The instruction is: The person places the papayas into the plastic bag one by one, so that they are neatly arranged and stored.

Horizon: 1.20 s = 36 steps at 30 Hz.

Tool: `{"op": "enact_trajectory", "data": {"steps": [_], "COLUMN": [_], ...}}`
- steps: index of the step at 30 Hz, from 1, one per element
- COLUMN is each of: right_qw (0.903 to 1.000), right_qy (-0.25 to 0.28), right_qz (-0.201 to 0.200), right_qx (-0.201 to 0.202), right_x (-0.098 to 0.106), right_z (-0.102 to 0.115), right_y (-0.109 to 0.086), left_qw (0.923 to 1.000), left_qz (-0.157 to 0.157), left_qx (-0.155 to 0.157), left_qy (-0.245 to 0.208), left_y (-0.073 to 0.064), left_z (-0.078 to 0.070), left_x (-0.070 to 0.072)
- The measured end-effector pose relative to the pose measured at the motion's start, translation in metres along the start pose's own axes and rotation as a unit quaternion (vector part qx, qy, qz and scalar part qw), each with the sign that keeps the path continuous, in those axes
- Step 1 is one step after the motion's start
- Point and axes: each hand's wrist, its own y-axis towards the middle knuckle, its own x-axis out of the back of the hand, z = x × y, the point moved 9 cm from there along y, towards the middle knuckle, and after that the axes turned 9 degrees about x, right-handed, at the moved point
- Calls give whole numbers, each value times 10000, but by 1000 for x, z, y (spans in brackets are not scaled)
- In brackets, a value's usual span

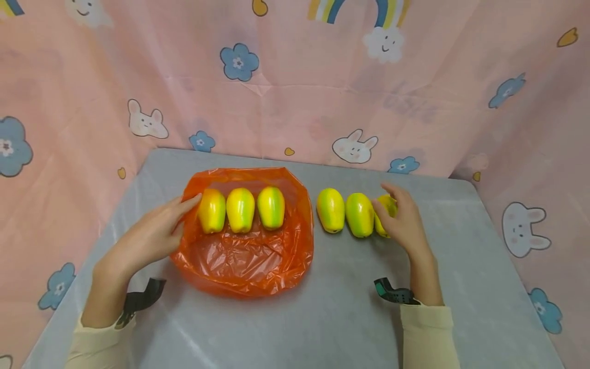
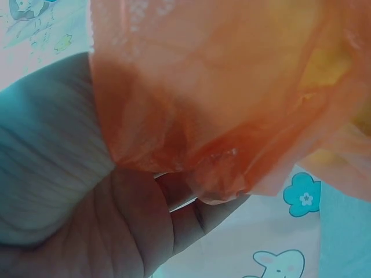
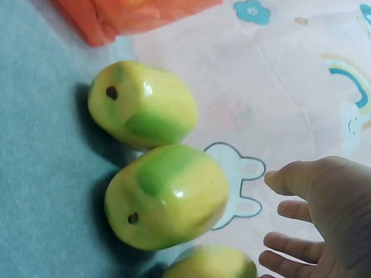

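My left hand [image 1: 152,233] is at the left side of an orange plastic bag [image 1: 239,256], its thumb and fingers around the bag's edge. The bag film hides part of those fingers in the left wrist view. Inside the bag three yellow-green papayas [image 1: 240,210] lie in a row, the leftmost close to my left fingertips. Right of the bag are three more papayas [image 1: 330,210]. Over the rightmost papaya [image 3: 211,263], partly hidden in the head view, hovers my right hand [image 1: 405,220] with thumb and fingers spread, holding nothing.
A grey cloth-covered table [image 1: 341,318] carries everything. Pink patterned fabric [image 1: 295,113] hangs behind it and along both sides. Each wrist wears a black camera mount [image 1: 396,293], low over the table.
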Motion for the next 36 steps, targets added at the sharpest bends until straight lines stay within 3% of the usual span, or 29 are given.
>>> {"op": "enact_trajectory", "data": {"steps": [5,14,25,36], "right_qw": [9995,9987,9909,9844], "right_qy": [-273,-179,-13,331], "right_qz": [-5,-10,905,1062], "right_qx": [-144,-472,-994,-1364], "right_x": [3,6,-12,-15], "right_z": [-12,-30,-53,-67], "right_y": [-2,-3,-9,-14], "left_qw": [10000,10000,9999,9999], "left_qz": [-22,-14,-36,-10], "left_qx": [-28,-26,-41,-50], "left_qy": [24,46,129,151], "left_y": [0,0,0,1], "left_z": [0,-1,-2,-1], "left_x": [0,0,1,1]}}
